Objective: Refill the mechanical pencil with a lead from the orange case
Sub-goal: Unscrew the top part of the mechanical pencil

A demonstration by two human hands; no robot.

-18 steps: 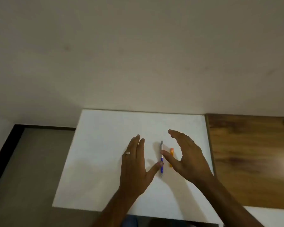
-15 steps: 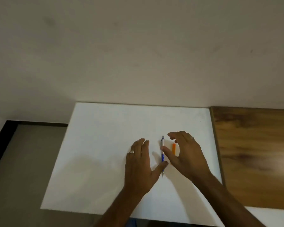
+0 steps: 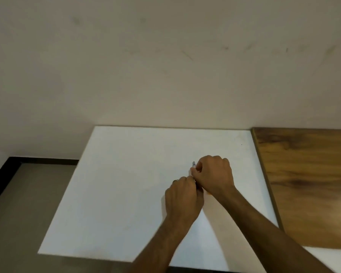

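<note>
Both hands meet over the white table [image 3: 126, 174]. My left hand [image 3: 182, 200] is curled round the lower part of the mechanical pencil, which is hidden in its fingers. My right hand [image 3: 215, 176] pinches the pencil's upper end; only the silver top of the mechanical pencil [image 3: 193, 165] sticks out between the fingers. The orange lead case is almost wholly hidden under my right wrist; a thin orange sliver [image 3: 208, 193] shows there on the table.
A wooden board [image 3: 307, 184] adjoins the white table on the right. A plain wall stands behind. Grey floor with a black skirting [image 3: 0, 180] lies to the left, below the table edge.
Both hands were open and hovering beside the pencil lying on the table. Now they have closed on it and hold it together; the orange case is covered by my right wrist.
</note>
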